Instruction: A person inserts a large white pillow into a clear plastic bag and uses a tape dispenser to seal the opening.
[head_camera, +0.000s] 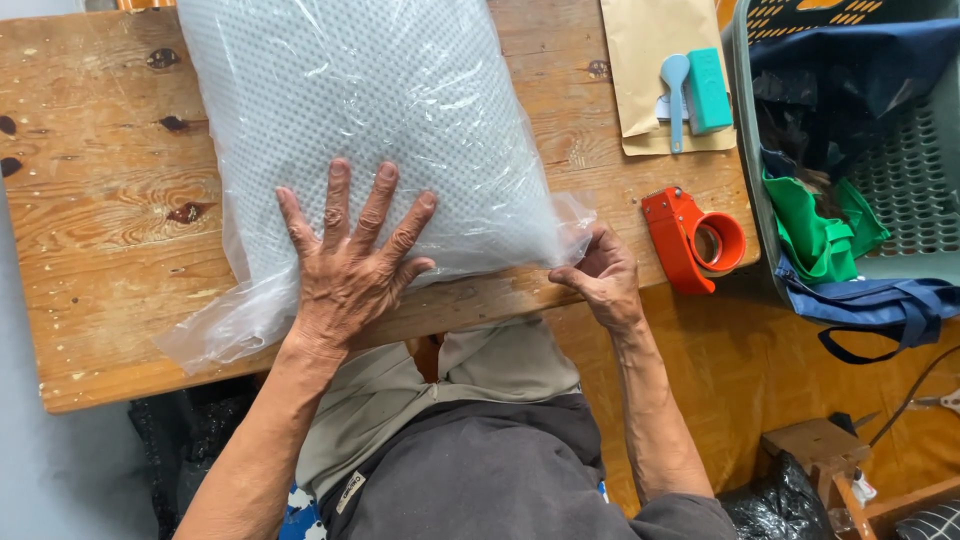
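Pressing bagged pillow (390, 120); orange tape dispenser (692, 240) nr right hand (603, 277)

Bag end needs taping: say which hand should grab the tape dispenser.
Probably right: the right hand lies beside the red tape dispenser, while the left hand presses flat on the plastic-wrapped cushion.

Soft, even daylight fills my view, bright but not harsh, and nothing looks washed out. The clear plastic bag (380, 120) throws back pale streaks of glare along its wrinkles, strongest near the top. My left hand (345, 265) casts only a faint, short shadow on the bag, and the desk (100, 200) darkens the space beneath its near edge. Focus is sharp across the middle; the wood grain reads crisply. Toward the corners, straight edges bow slightly from the wide lens.
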